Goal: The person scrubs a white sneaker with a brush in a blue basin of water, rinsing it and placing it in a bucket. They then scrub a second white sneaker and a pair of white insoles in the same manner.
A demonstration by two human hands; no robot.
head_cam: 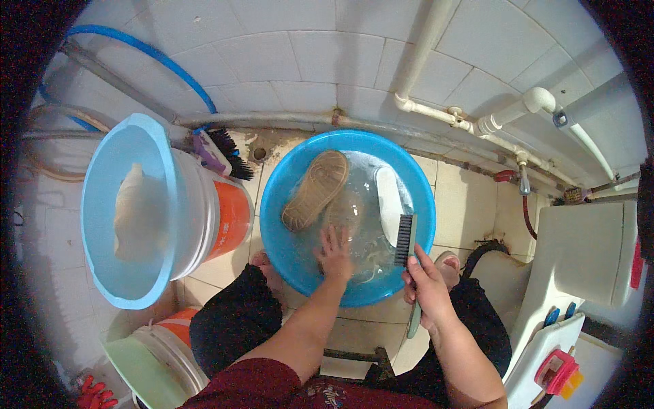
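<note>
My left hand (335, 255) reaches into cloudy water in a round blue basin (271, 179), its fingers spread and partly under the surface. What those fingertips touch cannot be made out. A brown shoe (316, 191), sole up, lies tilted at the basin's left. Below the water a blurred shape, perhaps another shoe, shows near my fingers. A white insole (388, 202) floats or rests at the right side. Pale laces (375, 266) seem to drift near the lower rim. Over the right rim, my right hand (426, 286) grips a green-handled brush (406, 240) with dark bristles.
A light blue basin (171, 204) holding a beige item leans beside a bucket (232, 220) at left. A purple scrub brush (212, 153) stands by the wall. Another bucket (168, 353) is lower left. White pipes (434, 115) run along the wall; a toilet (521, 276) is at right.
</note>
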